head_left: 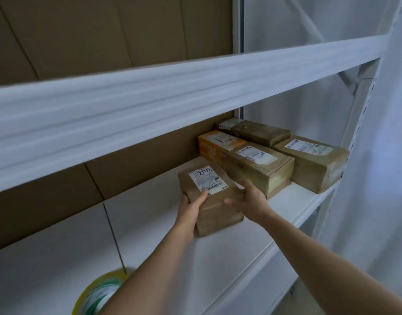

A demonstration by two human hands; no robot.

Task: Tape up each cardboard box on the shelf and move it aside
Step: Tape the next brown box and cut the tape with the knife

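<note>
Cardboard boxes, five in all, are sitting on the white shelf (218,258). We are gripping the nearest box (210,198) between both hands: left hand (191,209) curling over its near left corner, right hand (247,198) clasping its right side. One tape roll (97,294) is lying lower left.

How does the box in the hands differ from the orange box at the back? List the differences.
1. The held box is plain brown cardboard; the orange box is bright orange.
2. The left hand and right hand grip the held box; nothing touches the orange box.
3. The held box stands apart, nearer the shelf's front; the orange box sits among others, farther back.

Both carry white labels on top.
</note>
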